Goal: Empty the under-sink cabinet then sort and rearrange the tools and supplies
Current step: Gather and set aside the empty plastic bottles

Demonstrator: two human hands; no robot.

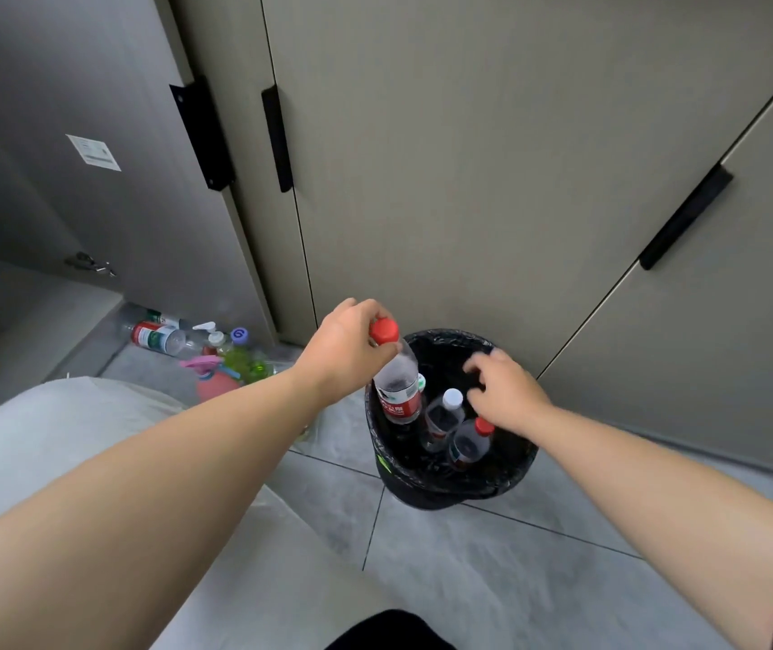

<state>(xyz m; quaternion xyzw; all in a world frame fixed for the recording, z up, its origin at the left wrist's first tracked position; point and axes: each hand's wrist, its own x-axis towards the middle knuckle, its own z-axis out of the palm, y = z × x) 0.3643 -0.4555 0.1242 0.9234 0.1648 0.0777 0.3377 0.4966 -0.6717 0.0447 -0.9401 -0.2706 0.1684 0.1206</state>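
Note:
My left hand pinches the red cap of a clear plastic bottle with a red label, holding it upright over the left side of a black bin lined with a black bag. Inside the bin stand a white-capped bottle and a red-capped bottle. My right hand hovers over the bin with fingers loosely curled and nothing in it, just above the red-capped bottle.
A pile of bottles and a pink spray bottle lie on the floor by the open cabinet door. Closed cabinet doors stand behind the bin. My pale trouser knee fills the lower left. Grey floor tiles surround the bin.

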